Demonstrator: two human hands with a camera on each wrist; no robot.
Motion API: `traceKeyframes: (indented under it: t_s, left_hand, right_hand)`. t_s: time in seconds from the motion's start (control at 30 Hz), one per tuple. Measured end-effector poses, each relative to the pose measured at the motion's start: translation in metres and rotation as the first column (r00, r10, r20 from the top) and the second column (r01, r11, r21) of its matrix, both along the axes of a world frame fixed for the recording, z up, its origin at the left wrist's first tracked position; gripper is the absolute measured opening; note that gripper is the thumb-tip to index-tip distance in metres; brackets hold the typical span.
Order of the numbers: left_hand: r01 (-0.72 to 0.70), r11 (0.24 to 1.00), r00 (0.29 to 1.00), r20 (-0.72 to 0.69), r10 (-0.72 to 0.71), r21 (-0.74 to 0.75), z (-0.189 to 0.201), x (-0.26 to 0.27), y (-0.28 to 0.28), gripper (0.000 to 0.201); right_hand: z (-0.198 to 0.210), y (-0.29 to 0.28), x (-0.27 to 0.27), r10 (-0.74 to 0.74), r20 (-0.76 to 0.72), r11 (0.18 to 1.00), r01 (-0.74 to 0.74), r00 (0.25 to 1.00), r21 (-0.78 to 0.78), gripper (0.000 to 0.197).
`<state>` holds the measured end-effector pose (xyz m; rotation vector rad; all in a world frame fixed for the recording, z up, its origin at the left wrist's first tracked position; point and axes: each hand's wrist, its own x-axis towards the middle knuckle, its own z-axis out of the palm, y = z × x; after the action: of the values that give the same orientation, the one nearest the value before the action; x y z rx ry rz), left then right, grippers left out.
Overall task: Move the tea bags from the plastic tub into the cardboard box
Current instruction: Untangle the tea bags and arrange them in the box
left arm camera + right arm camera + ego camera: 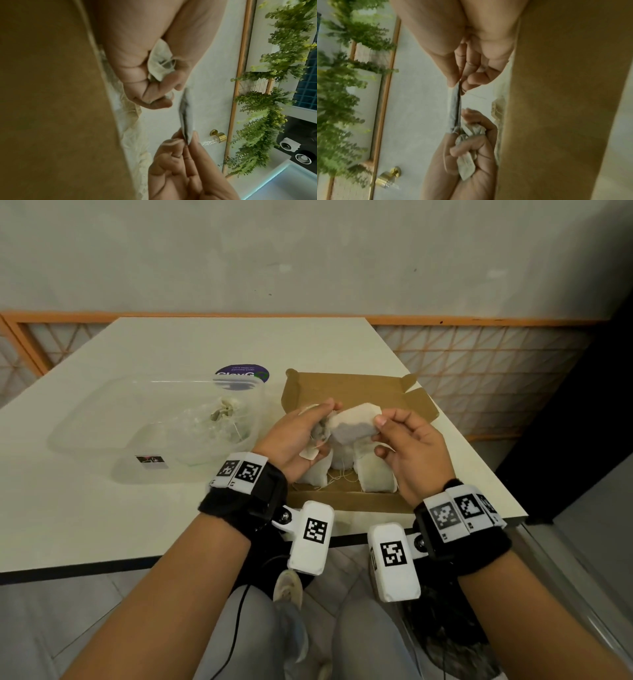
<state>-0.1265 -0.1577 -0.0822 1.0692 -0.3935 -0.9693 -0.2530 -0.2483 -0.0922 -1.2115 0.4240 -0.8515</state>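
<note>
Over the open brown cardboard box (356, 392), the right hand (407, 453) pinched one flat white tea bag (352, 422), apparently separating it from crumpled bags clenched in the left hand (294, 440); a few remained in the clear plastic tub (102, 433).

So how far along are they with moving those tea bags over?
Well under way. Several tea bags already lie in the cardboard box. The right hand pinches a flat bag over it; the left hand grips a crumpled bunch. A few remain in the plastic tub.
</note>
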Motion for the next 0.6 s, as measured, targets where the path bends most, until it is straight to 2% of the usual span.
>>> traceKeyframes:
  t_s: [0.1,0.23,0.37,0.43,0.5,0.6]
  left_hand:
    - [0.027,1.0,0.997,0.071,-0.026,-0.01,-0.001,-0.002,0.0,0.019]
    - [0.084,0.994,0.965,0.244,-0.098,0.068,0.0,-0.006,0.003,0.026]
    - [0.115,0.989,0.941,0.308,-0.138,0.092,-0.001,-0.012,0.004,0.016]
    - [0.096,0.994,0.958,0.264,-0.109,0.061,-0.001,-0.008,0.003,0.01]
    - [0.084,0.996,0.988,0.134,-0.081,-0.018,-0.001,-0.003,0.003,0.005]
    - [0.101,0.985,0.993,-0.04,-0.107,-0.14,0.0,0.003,0.005,0.014]
  right_hand:
    - [0.001,-0.001,-0.001,0.0,0.047,0.999,-0.002,0.999,0.05,0.014]
    - [0.0,-0.001,-0.001,-0.001,-0.009,1.0,0.001,1.0,-0.023,0.015]
    - [0.001,0.0,-0.001,0.005,0.0,1.0,-0.005,1.0,-0.021,0.014]
    - [0.003,0.001,-0.002,-0.007,0.01,1.0,0.007,1.0,0.022,0.011]
    - [0.005,0.002,-0.003,-0.018,0.01,0.999,0.017,1.0,0.051,0.011]
    - [0.006,0.004,-0.004,0.003,-0.032,1.0,-0.003,0.999,-0.001,0.013]
